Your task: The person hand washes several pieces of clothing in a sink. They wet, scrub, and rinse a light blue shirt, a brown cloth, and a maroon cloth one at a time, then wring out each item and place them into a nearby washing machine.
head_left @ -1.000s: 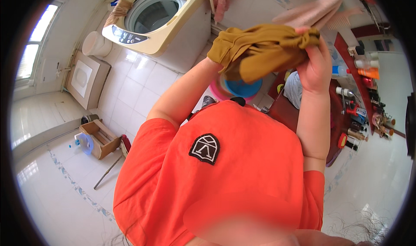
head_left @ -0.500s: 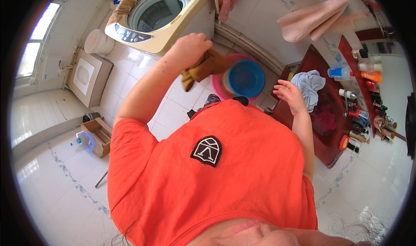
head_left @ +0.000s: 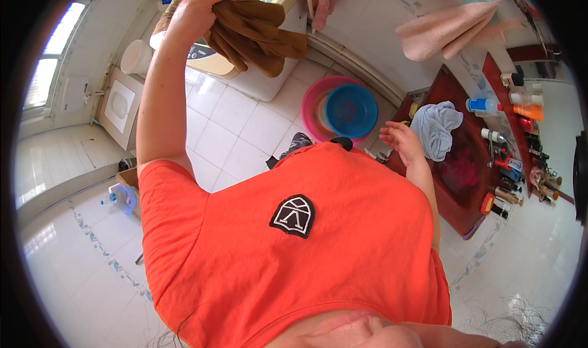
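The left hand [head_left: 195, 14] is raised far out in front, its fingers closed over one bunched end of the brown cloth [head_left: 254, 32], pinching the fabric while the rest fans out to the right in loose folds. Gripping it at one end like this probably lets the weight pull the cloth out, and the height seems to keep it off the tiles. Behind that hand and the cloth stands the cream washing machine [head_left: 222, 65]; the cloth covers much of its top, and whether the two touch I cannot tell. The right hand [head_left: 403, 142] is empty — palm half turned up, fingers slightly spread and bent — and hangs lower and nearer the body, perhaps because one hand is enough for the load. Just beside it, a pale blue cloth [head_left: 437, 129] sits heaped on the dark red sink [head_left: 452, 90], where any drips would likely be caught; contact with the fingers is unclear. Between the hands, beyond the body, a blue basin [head_left: 361, 118] sits inside a wider pink basin [head_left: 311, 100] on the floor, perhaps nested to save room. Past the right hand, a pink towel [head_left: 441, 35] hangs against the wall — presumably draped there to stay clear of the sink.
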Available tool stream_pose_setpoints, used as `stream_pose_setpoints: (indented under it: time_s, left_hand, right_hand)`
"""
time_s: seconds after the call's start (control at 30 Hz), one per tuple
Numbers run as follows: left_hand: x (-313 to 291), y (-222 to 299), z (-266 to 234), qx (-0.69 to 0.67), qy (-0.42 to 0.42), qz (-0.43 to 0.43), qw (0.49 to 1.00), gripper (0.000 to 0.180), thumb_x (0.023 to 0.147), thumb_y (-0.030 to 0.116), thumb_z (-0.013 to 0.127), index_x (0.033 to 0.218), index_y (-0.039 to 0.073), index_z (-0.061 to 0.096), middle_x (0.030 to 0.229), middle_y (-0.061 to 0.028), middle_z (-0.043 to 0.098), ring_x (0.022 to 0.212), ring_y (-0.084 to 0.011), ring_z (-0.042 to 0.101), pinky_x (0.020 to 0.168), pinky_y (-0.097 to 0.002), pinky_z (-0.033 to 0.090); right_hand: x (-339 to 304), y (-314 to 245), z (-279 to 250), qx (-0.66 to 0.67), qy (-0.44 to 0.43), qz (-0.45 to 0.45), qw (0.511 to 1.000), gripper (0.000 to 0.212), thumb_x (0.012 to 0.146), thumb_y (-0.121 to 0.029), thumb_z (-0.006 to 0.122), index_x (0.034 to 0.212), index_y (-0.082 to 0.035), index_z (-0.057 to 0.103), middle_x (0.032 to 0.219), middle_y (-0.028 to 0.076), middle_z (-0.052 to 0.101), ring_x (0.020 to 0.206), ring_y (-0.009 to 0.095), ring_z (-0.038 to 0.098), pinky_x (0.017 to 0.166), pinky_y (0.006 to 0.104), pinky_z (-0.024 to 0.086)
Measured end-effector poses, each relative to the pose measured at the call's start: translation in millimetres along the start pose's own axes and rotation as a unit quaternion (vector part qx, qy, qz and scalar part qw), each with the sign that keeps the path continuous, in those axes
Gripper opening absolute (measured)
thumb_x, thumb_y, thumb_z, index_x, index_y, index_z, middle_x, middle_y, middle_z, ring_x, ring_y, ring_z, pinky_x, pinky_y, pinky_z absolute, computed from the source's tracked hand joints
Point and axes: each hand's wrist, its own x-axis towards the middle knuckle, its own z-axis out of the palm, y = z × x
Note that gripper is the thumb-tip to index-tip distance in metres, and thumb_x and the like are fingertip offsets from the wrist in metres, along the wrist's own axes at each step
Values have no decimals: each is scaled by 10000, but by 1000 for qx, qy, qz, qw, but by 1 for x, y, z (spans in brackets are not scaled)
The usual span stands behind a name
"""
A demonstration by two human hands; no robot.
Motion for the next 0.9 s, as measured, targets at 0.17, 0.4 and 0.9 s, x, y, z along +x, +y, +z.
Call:
stream_pose_setpoints:
  time_s: [0.17,0.4,0.9]
  left_hand:
    - [-26,-86,79,210,-32,78,974,558,706,12,670,1226,184,565,1359,-94,458,1229,-292,461,1003,-425,410]
    - [-101,-90,194,-6,-336,-185,924,766,761,310,759,1446,148,457,1546,-154,341,1348,-332,442,1100,-385,385]
    - [-95,-54,226,128,-248,-165,946,366,792,315,598,1103,143,683,1206,-88,588,1161,-319,528,981,-454,428]
  right_hand:
    - [7,19,-10,49,3,24,998,354,962,-185,570,1263,-6,523,1121,124,640,992,217,647,862,342,511]
    - [-1,37,-19,76,21,39,996,328,968,-192,564,1240,-12,528,1112,123,637,977,216,643,860,339,510]
    - [-30,88,-57,89,122,28,988,258,944,-151,593,1155,-3,597,1019,97,674,886,171,670,771,295,530]
